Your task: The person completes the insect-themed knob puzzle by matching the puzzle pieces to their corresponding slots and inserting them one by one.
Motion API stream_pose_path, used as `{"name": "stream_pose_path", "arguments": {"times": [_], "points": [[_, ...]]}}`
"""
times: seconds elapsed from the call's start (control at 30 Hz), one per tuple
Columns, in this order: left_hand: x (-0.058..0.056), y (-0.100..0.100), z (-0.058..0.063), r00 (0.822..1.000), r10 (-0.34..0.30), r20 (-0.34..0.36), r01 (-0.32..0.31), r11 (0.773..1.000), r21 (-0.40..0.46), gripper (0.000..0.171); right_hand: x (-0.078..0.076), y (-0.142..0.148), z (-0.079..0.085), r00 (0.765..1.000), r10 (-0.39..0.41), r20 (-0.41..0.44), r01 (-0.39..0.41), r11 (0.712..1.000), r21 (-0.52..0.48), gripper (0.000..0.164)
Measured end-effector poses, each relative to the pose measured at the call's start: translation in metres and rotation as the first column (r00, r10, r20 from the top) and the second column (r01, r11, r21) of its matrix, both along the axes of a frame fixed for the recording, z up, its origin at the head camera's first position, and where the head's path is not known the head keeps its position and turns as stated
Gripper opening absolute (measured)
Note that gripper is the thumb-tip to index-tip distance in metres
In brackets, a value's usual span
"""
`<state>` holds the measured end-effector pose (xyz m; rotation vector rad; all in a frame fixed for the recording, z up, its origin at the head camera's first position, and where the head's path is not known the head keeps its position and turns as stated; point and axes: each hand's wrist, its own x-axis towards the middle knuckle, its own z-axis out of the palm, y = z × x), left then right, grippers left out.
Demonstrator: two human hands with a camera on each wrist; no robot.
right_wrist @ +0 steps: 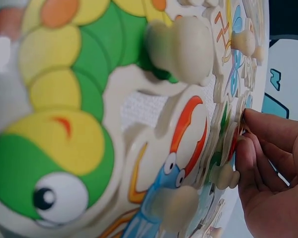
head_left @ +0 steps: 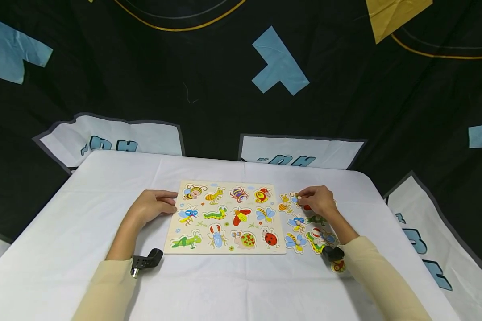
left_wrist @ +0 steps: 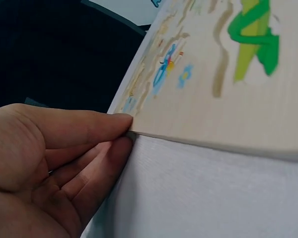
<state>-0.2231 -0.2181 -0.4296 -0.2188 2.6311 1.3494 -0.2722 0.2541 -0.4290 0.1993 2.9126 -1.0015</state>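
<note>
A pale wooden insect puzzle board (head_left: 225,248) lies flat on the cloth, printed with a bee, a spider, a ladybird, a caterpillar and others. My left hand (head_left: 150,206) rests at its left side, thumb and fingertips against the edge; the left wrist view shows the hand (left_wrist: 54,158) there too. To the right of the board my right hand (head_left: 320,200) pinches a puzzle piece (head_left: 293,199) with blue on it, near its knob. Its fingertips partly cover that piece. In the right wrist view the hand (right_wrist: 273,153) is beyond a caterpillar piece (right_wrist: 97,54) and a blue beetle piece (right_wrist: 161,168).
Several knobbed insect pieces lie in a loose, partly overlapping group right of the board, including a dragonfly piece (head_left: 295,242) and a yellow ant-like piece (head_left: 285,204). The table wears a white cloth (head_left: 209,290). A dark printed curtain (head_left: 209,89) hangs behind it.
</note>
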Motion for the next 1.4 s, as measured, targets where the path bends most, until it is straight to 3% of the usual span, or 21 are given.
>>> {"name": "stream_pose_path", "arguments": {"times": [0.67, 1.13, 1.4], "points": [[0.002, -0.001, -0.001, 1.000, -0.011, -0.002, 0.011, 1.000, 0.023, 0.057, -0.001, 0.000, 0.002, 1.000, -0.018, 0.023, 0.018, 1.000, -0.007, 0.026], [0.002, 0.000, -0.001, 1.000, -0.019, 0.004, 0.019, 1.000, 0.018, 0.057, -0.006, 0.003, 0.006, 0.992, -0.050, 0.116, 0.058, 0.996, -0.070, 0.029], [0.004, -0.002, -0.001, 1.000, -0.011, 0.001, 0.011, 1.000, 0.023, 0.057, -0.006, -0.004, 0.011, 0.996, -0.021, 0.091, 0.027, 0.997, -0.066, 0.031]]}}
